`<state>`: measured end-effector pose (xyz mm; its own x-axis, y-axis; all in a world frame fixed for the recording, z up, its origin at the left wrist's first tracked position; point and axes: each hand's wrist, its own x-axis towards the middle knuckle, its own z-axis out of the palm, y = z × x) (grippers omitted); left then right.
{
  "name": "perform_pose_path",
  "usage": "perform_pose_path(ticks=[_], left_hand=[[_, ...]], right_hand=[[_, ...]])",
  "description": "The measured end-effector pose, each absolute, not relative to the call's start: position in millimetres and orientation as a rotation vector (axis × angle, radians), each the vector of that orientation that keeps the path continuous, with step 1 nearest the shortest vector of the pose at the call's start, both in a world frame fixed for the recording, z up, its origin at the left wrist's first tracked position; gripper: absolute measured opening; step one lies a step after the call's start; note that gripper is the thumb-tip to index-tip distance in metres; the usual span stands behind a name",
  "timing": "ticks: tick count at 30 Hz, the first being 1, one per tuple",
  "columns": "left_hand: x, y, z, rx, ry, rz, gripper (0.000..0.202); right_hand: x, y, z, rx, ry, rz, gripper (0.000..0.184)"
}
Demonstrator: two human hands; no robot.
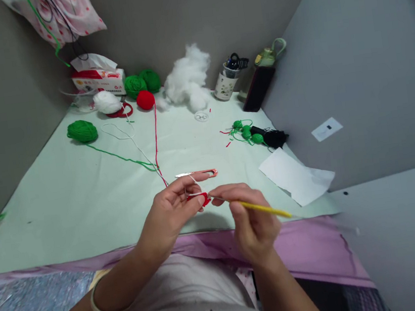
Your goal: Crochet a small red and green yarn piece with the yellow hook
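Note:
My left hand (172,208) pinches a small red crochet piece (202,199) with white yarn running over its fingers. My right hand (248,219) grips a yellow crochet hook (266,210), whose metal tip meets the red piece. Red, white and green strands (155,165) run from my hands back across the pale green table (64,205) to the yarn balls. Orange thread snips (200,174) lie just beyond my fingers.
At the back stand a red yarn ball (145,100), green yarn balls (141,83) (82,131), white yarn (107,102), a tissue box (100,79), stuffing (188,80) and a cup of tools (227,82). Small green crocheted pieces (247,132) and white paper (295,175) lie to the right.

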<state>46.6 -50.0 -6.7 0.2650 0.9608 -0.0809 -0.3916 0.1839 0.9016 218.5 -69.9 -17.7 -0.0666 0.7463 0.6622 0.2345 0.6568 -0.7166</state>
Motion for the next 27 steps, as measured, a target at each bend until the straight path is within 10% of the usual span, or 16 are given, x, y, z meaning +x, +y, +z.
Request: perform_pose_path(ticks=[7, 16, 27], left_hand=[[51.5, -52.9, -10.7, 0.738, 0.705, 1.06, 0.036], [48.4, -48.3, -9.2, 0.704, 0.733, 1.019, 0.033], [55.6, -54.4, -13.6, 0.748, 0.744, 1.074, 0.036]], right_hand=[[212.5, -72.7, -30.8, -0.926, -1.909, -0.127, 0.047], [207.9, -60.3, -25.5, -0.824, -1.285, 0.801, 0.019], [201.3, -64.7, -28.5, -0.852, -1.422, 0.531, 0.029]])
